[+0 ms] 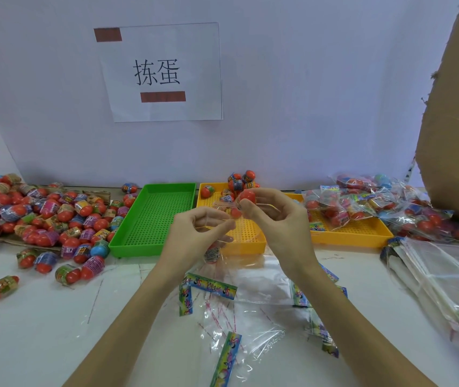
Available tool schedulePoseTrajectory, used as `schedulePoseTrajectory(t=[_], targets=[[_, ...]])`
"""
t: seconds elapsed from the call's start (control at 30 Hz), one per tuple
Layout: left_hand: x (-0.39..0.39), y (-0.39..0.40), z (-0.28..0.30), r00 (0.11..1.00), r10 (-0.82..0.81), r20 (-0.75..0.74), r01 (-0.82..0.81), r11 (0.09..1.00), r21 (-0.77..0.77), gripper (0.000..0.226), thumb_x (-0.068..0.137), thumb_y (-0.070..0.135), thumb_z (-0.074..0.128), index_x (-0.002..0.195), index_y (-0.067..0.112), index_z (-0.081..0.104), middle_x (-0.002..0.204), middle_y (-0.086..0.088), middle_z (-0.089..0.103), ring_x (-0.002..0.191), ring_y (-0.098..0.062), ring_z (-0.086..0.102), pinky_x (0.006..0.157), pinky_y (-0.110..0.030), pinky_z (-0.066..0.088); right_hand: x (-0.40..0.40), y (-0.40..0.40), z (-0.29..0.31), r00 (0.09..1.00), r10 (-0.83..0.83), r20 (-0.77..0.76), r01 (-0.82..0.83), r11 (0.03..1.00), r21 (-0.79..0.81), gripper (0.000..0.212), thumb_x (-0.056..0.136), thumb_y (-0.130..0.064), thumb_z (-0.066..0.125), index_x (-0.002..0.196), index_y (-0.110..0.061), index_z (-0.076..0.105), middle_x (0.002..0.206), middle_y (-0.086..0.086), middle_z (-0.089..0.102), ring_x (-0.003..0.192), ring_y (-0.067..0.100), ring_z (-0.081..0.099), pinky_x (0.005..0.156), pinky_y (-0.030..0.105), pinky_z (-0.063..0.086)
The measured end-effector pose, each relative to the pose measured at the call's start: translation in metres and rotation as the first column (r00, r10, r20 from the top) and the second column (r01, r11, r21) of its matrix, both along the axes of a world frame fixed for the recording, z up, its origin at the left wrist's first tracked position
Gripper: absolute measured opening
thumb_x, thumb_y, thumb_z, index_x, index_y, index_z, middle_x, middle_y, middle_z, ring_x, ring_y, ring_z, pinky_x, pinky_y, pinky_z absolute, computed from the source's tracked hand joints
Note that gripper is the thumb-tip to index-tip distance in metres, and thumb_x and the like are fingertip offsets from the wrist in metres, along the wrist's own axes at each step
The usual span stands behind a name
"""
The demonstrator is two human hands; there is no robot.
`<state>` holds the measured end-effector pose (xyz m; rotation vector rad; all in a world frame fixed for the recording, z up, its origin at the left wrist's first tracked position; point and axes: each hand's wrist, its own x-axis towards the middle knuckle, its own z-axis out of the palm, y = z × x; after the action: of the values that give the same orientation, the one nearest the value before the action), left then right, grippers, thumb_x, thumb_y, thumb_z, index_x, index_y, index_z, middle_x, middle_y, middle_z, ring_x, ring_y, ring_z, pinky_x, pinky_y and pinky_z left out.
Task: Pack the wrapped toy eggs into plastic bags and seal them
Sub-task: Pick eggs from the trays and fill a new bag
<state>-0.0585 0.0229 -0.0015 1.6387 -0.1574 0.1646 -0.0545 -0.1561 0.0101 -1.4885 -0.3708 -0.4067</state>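
The right hand (pixel 275 219) grips a wrapped toy egg (pixel 246 197) in its curled fingertips, red end up. Just left of it, the left hand (pixel 195 233) pinches the mouth of a clear plastic bag (pixel 222 255), which hangs below both hands with another egg (pixel 212 254) inside. Behind the grip sits a yellow tray (pixel 250 233); to its left a green tray (pixel 150 219).

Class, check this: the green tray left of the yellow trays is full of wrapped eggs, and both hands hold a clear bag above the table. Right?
Not quite. The head view shows the green tray empty; the wrapped eggs lie beside it. The rest holds: left hand and right hand hold the clear bag.
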Motion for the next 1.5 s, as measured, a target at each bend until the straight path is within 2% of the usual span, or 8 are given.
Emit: schedulePoseTrajectory(t=[0.07,0.2,0.4,0.7,0.9,1.07,1.37,1.5], targets=[[0.000,-0.003,0.000,1.000,-0.008,0.014,0.008,1.000,0.002,0.023,0.084,0.017,0.086,0.102,0.008,0.077,0.089,-0.010,0.081,0.079,-0.030,0.080,0.069,-0.033,0.066,-0.001,0.001,0.000,1.000,0.020,0.025,-0.020,1.000,0.002,0.021,0.093,-0.021,0.077,0.113,-0.015,0.075,0.102,-0.004,0.078,0.095,0.018,0.077,0.082,0.032,0.063],[-0.001,-0.005,0.000,0.998,-0.028,0.052,0.026,0.999,0.026,0.026,0.083,0.011,0.087,0.106,0.007,0.075,0.093,-0.008,0.081,0.079,-0.029,0.080,0.070,-0.032,0.065,-0.003,0.002,-0.003,0.986,-0.048,0.160,0.085,0.970,-0.227,0.020,0.097,-0.024,0.072,0.117,-0.020,0.073,0.096,-0.017,0.071,0.079,0.009,0.075,0.049,0.022,0.056],[-0.003,-0.006,-0.001,0.990,-0.051,0.130,0.038,0.994,0.104,0.027,0.083,0.009,0.087,0.107,0.009,0.075,0.091,-0.005,0.081,0.079,-0.023,0.080,0.073,-0.031,0.065,0.001,0.003,-0.010,0.942,-0.124,0.311,0.262,0.852,-0.454,0.028,0.098,-0.026,0.070,0.125,-0.019,0.070,0.115,-0.005,0.069,0.086,0.006,0.068,0.070,0.022,0.058],[-0.003,-0.004,0.001,0.989,-0.051,0.141,0.047,0.998,0.030,0.037,0.076,0.014,0.090,0.110,0.010,0.074,0.090,-0.007,0.082,0.078,-0.023,0.080,0.069,-0.029,0.063,-0.001,0.000,-0.003,0.964,-0.113,0.240,0.203,0.898,-0.391,0.023,0.100,-0.022,0.068,0.122,-0.021,0.066,0.114,-0.001,0.067,0.078,0.009,0.070,0.069,0.028,0.060],[-0.003,-0.005,-0.003,0.963,-0.089,0.254,0.064,0.993,0.104,0.085,0.075,0.021,0.096,0.140,0.036,0.044,0.100,-0.007,0.079,0.073,-0.035,0.077,0.075,-0.048,0.066,-0.003,-0.001,0.002,0.986,-0.086,0.140,0.126,0.942,-0.310,0.021,0.101,-0.022,0.066,0.121,-0.018,0.066,0.110,0.001,0.067,0.065,0.012,0.070,0.060,0.017,0.051],[-0.004,-0.003,-0.002,0.938,-0.123,0.325,0.037,0.965,0.259,0.031,0.081,0.030,0.089,0.101,0.018,0.069,0.111,0.001,0.074,0.076,-0.027,0.078,0.075,-0.050,0.064,-0.004,-0.004,0.004,0.990,-0.084,0.112,0.113,0.950,-0.291,0.023,0.101,-0.024,0.065,0.122,-0.016,0.066,0.108,-0.001,0.069,0.062,0.012,0.069,0.060,0.017,0.051],[-0.007,-0.001,0.003,0.961,-0.098,0.259,0.055,0.984,0.168,0.022,0.075,0.026,0.088,0.084,0.014,0.072,0.119,0.010,0.072,0.085,-0.021,0.075,0.072,-0.032,0.062,0.000,-0.009,0.001,0.992,-0.045,0.117,0.091,0.900,-0.426,0.020,0.100,-0.030,0.066,0.115,-0.020,0.075,0.096,-0.014,0.073,0.087,-0.002,0.063,0.068,0.014,0.048],[-0.008,-0.001,0.005,0.960,-0.134,0.247,0.106,0.987,0.122,0.019,0.077,0.021,0.087,0.084,0.012,0.072,0.122,0.001,0.071,0.098,-0.025,0.075,0.080,-0.029,0.061,0.001,-0.011,0.001,0.997,0.034,0.067,-0.007,0.930,-0.368,0.025,0.098,-0.025,0.069,0.122,-0.017,0.072,0.107,-0.006,0.075,0.093,0.010,0.071,0.067,0.024,0.057]])
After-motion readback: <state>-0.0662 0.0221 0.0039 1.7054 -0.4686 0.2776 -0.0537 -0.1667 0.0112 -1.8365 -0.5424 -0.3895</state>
